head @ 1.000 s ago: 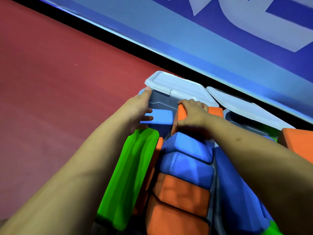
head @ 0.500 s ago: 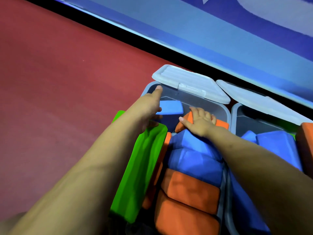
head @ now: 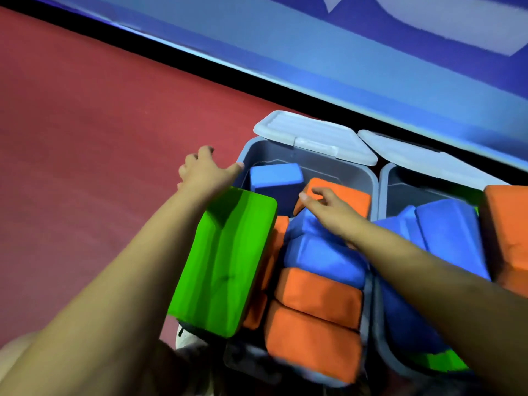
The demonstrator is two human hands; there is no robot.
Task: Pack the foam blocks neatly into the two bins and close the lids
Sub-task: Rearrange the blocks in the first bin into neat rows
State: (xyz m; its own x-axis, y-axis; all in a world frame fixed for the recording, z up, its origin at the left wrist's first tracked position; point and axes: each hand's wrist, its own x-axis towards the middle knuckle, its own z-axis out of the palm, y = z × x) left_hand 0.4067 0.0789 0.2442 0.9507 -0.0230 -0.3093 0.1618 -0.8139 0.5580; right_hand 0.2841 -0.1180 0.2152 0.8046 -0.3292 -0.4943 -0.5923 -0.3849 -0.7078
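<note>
Head view, looking down: two grey bins side by side on a red floor (head: pixel 85 132), both crammed with foam blocks. Left bin (head: pixel 374 192) near frame centre, white lid (head: pixel 311 135) hinged up at its 12 o'clock edge. Inside, a small blue block (head: pixel 275 177) at the far end, an orange block (head: pixel 345 197) just beside it toward 3 o'clock, then a bulging blue block (head: pixel 323 258) and two orange blocks (head: pixel 317 298) stacked toward 6 o'clock, standing above the rim. Large green block (head: pixel 225 261) tilted along the bin's 9 o'clock side, overhanging the edge, a thin orange block (head: pixel 274 252) wedged between it and the blue one.

Left hand (head: pixel 205 172) at 10 o'clock of the left bin, over the far left corner of the rim, fingers (head: pixel 210 150) spread wide, gripping nothing; thumb tip at the rim. Right hand (head: pixel 334 212) resting over the seam between the far orange block and the bulging blue block, fingers loosely open and pressed flat, not closed around anything.

Right bin (head: pixel 384 178) at 3 o'clock, touching the left one, its white lid (head: pixel 423 158) also raised. Holding tall blue blocks (head: pixel 448 235), a large orange block (head: pixel 508 232) at the frame's right edge, and a patch of green block (head: pixel 440 361) low at 5 o'clock. Right forearm crossing over this bin.

Blue wall panel (head: pixel 314 52) with pale lettering beyond the bins at 12 o'clock, black strip along its base.
</note>
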